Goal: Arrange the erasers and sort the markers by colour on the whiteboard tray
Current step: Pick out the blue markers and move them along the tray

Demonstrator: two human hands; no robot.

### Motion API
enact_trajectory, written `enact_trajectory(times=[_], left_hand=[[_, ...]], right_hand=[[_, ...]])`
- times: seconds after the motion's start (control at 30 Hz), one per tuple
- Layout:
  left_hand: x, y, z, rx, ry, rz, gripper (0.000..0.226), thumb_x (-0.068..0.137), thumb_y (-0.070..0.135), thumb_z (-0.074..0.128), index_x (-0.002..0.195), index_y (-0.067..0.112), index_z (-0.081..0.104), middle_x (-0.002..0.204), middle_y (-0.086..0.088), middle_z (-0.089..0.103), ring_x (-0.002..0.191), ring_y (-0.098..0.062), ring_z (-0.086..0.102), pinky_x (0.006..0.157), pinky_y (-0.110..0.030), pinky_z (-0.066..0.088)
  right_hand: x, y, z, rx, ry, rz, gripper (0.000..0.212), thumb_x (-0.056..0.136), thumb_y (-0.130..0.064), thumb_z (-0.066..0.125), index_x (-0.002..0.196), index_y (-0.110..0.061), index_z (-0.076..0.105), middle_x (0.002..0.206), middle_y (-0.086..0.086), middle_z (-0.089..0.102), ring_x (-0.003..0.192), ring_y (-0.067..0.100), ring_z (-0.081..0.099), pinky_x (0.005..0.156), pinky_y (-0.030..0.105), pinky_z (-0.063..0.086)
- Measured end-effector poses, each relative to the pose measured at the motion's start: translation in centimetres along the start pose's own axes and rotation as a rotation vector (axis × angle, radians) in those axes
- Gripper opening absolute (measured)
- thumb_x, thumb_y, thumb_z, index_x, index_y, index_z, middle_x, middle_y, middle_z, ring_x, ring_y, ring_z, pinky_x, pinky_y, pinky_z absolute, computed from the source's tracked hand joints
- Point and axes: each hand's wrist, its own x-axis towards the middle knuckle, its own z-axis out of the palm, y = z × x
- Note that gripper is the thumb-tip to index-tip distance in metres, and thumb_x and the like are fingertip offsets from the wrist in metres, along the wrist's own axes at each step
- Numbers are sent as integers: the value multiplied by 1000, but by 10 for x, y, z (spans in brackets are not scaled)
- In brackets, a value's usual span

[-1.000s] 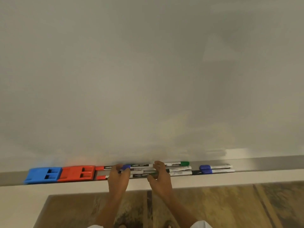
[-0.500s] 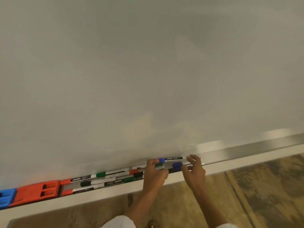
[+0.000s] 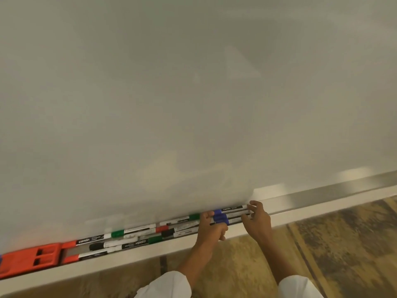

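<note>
Three blue-capped markers (image 3: 224, 216) lie side by side on the whiteboard tray (image 3: 322, 195). My left hand (image 3: 211, 227) grips their capped ends. My right hand (image 3: 256, 220) touches their tail ends with its fingertips. To the left lie green-capped markers (image 3: 117, 233), a red-capped marker (image 3: 162, 229) and black-capped markers (image 3: 96, 246), mixed together. A red eraser (image 3: 30, 260) sits at the far left of the tray; a sliver of blue shows at the frame edge beside it.
The blank whiteboard (image 3: 193, 93) fills the upper view. The tray's right stretch is bare metal. A patterned carpet (image 3: 333, 244) lies below. White sleeves (image 3: 167, 286) cover my forearms.
My view has swung right, so the erasers slid to the left edge. A blue marker went from the mixed group to the two blue ones; both hands now press the three together.
</note>
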Motion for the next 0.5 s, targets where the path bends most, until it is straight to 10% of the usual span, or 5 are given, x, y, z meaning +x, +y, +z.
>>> enact_trajectory(times=[0.5], left_hand=[[0, -5, -7, -52, -51, 0, 64, 74, -13, 62, 124, 19, 40, 119, -10, 58, 103, -39, 64, 70, -38, 54]], right_hand=[[6, 2, 3, -32, 30, 56, 57, 80, -18, 72, 129, -13, 43, 125, 13, 60, 106, 31, 61, 87, 39, 52]])
